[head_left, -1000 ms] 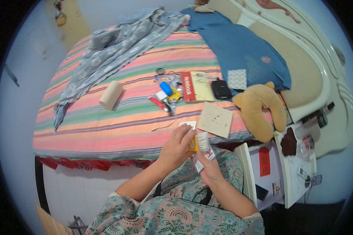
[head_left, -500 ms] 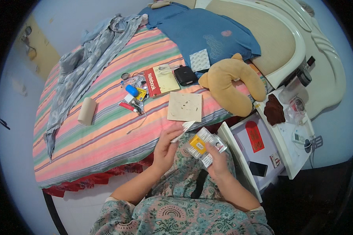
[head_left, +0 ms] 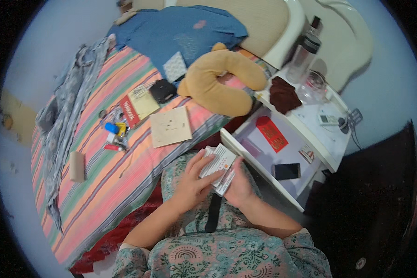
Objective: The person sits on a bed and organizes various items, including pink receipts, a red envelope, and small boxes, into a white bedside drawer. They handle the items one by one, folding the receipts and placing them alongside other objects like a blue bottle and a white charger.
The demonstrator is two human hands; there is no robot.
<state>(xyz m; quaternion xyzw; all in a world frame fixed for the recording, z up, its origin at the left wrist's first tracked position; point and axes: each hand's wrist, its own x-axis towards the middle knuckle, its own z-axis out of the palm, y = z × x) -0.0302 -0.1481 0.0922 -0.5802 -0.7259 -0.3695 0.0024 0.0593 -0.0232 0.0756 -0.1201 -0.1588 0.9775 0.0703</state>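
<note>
Whereas half a second ago each hand held its own load apart, the white packet [head_left: 223,161] is now brought between both, so the items seem handled as one bundle. It lies at two o'clock from the left hand [head_left: 190,185], whose parted fingers touch its face; whether they grip, I cannot tell. From the right hand [head_left: 241,187], closed around its edge, it lies near eleven.
</note>
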